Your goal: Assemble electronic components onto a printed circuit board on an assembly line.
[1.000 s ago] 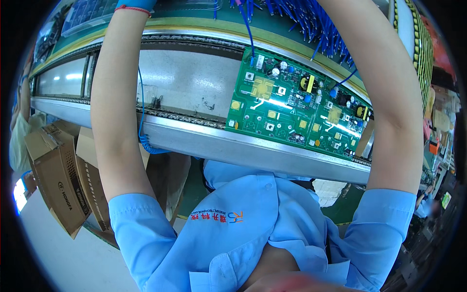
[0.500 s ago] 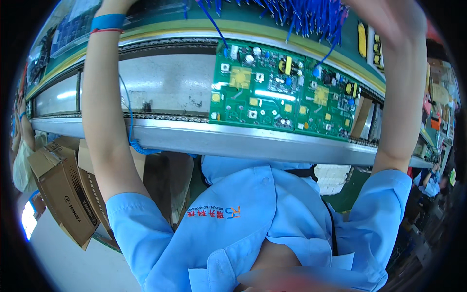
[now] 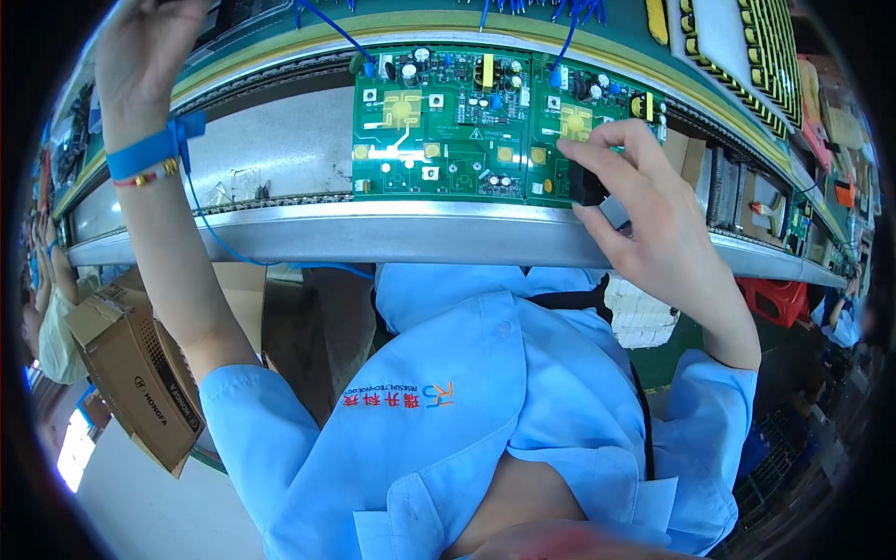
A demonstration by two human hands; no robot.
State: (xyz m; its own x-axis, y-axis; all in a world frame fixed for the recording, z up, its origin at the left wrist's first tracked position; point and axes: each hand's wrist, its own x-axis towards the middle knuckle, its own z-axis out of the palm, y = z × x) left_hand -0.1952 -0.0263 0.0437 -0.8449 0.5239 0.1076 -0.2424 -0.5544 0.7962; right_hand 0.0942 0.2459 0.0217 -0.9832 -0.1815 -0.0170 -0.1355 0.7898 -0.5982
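My right hand (image 3: 649, 201) is over the front edge of the right-hand green circuit board (image 3: 597, 98). Its thumb and fingers are closed on a black block-shaped component (image 3: 586, 185); whether the component touches the board I cannot tell. Alongside, to the left, lies a second green circuit board (image 3: 448, 131) with white, yellow and blue parts. A blue wire rises from the back of each board. My left hand (image 3: 149, 56) reaches to the far left, beside dark trays (image 3: 238, 19). Its fingers are partly cut off by the upper edge. A blue wrist strap (image 3: 145, 159) with a cord circles that wrist.
The boards rest on a conveyor with chain tracks and a metal front rail (image 3: 401, 233). Blue wires (image 3: 551, 9) lie at the back. Rows of black-and-yellow components (image 3: 756, 70) are at the back right. Open cardboard boxes (image 3: 140, 373) stand below left, a red stool (image 3: 775, 299) below right.
My right hand has come down from the upper right to the right board, with the black component now visible in it. My left hand has come into view at the upper left. The view has shifted.
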